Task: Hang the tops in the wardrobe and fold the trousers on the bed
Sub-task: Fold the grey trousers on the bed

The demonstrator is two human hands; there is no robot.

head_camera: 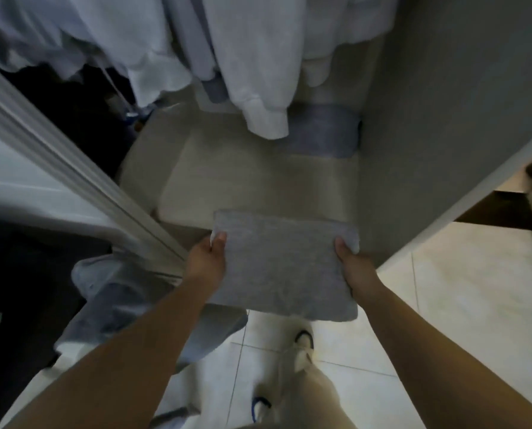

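Folded trousers (284, 267) below hanging tops (246, 57)

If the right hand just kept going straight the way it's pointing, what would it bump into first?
Probably the blue folded garment at the back of the wardrobe shelf. The right hand holds the grey folded garment pointing inward over bare shelf; depth is hard to judge.

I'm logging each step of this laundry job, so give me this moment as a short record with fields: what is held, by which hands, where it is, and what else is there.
held item: folded grey garment
left hand: grips its left edge
right hand: grips its right edge
position: in front of the open wardrobe, above the edge of the wardrobe floor
already inside: pale hanging tops; folded blue-grey item at the back
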